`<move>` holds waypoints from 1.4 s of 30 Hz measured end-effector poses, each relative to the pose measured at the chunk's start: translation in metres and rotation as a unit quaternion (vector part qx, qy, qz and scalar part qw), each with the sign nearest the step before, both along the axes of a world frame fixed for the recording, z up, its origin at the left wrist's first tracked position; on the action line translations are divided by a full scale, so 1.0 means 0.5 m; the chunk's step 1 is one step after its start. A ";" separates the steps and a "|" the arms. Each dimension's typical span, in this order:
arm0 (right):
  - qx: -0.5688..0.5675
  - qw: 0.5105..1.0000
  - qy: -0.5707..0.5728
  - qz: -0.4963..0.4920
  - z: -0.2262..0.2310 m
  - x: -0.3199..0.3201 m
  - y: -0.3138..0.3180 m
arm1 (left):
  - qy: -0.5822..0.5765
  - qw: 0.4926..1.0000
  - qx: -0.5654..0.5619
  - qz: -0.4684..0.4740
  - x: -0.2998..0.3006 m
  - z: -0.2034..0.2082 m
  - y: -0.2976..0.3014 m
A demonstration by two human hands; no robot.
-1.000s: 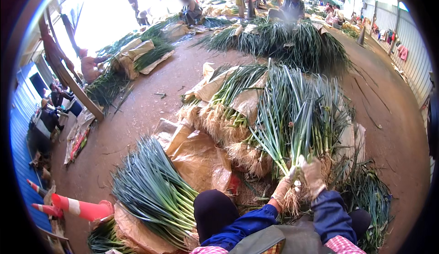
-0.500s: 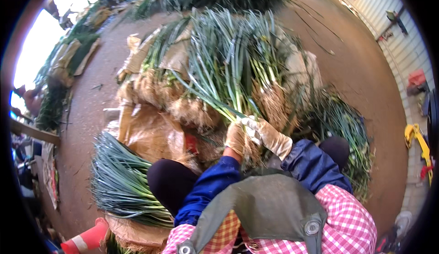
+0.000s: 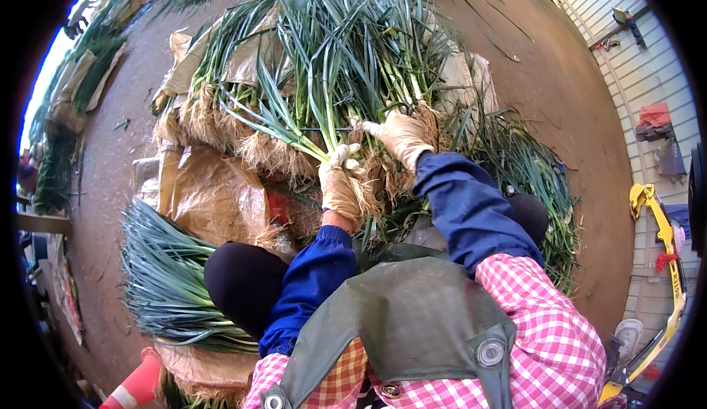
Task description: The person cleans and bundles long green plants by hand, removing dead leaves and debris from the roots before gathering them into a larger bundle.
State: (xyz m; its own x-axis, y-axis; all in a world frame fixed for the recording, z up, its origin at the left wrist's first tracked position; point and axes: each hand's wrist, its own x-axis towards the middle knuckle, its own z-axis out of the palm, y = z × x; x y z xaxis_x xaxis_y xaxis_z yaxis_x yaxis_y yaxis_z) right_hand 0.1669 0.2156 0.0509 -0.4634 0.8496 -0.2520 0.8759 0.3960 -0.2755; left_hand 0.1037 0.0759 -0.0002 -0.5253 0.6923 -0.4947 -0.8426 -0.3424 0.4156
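Observation:
My left hand (image 3: 341,186), in a pale work glove, is closed around the white lower ends of a few green onions (image 3: 313,149). Their leaves slant up and left, and stringy roots hang below the glove. Farther up and to the right, my gloved right hand (image 3: 403,138) reaches to the base of the heaped green onions (image 3: 324,48), with a finger stretched out toward the stalks. Its other fingers are partly hidden among stems and roots. Tan roots (image 3: 426,118) show just beside that glove.
A neat bundle of green onions (image 3: 166,284) lies left of my knee, near an orange cone (image 3: 132,387). Tan sacking (image 3: 213,191) spreads in front. Loose leaves (image 3: 534,180) pile up at the right. A yellow metal arm (image 3: 666,239) stands by the pale wall (image 3: 626,85).
My hands have come apart: the left has moved a little left with the green onions, while the right has moved up to the heap. The view has also shifted slightly.

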 end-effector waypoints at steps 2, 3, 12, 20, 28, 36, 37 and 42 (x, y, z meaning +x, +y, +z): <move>-0.010 0.997 -0.075 0.027 -0.046 -0.031 0.015 | 0.036 0.999 0.000 -0.004 -0.002 -0.009 0.006; 0.024 0.997 -0.069 0.024 -0.076 -0.033 0.022 | 0.039 0.999 0.001 -0.014 0.002 -0.009 0.011; -0.136 0.911 0.322 -0.218 -0.092 -0.032 0.064 | -0.003 0.997 0.071 0.002 -0.020 0.064 -0.015; -0.030 0.998 -0.001 -0.063 -0.093 -0.122 0.062 | -0.030 0.996 0.089 -0.003 -0.004 0.074 -0.008; 0.185 0.814 -0.449 0.320 -0.196 -0.030 0.271 | -0.076 0.979 0.168 -0.087 0.080 0.098 0.072; -0.502 0.768 0.398 0.017 0.215 0.154 0.098 | -0.055 0.951 0.304 -0.028 -0.047 0.131 -0.036; -0.474 0.781 0.406 -0.006 0.253 0.204 0.100 | -0.033 0.939 0.339 -0.045 -0.059 0.132 -0.037; -0.465 0.680 0.567 0.006 0.346 0.419 0.124 | -0.065 0.918 0.387 -0.060 -0.069 0.160 -0.052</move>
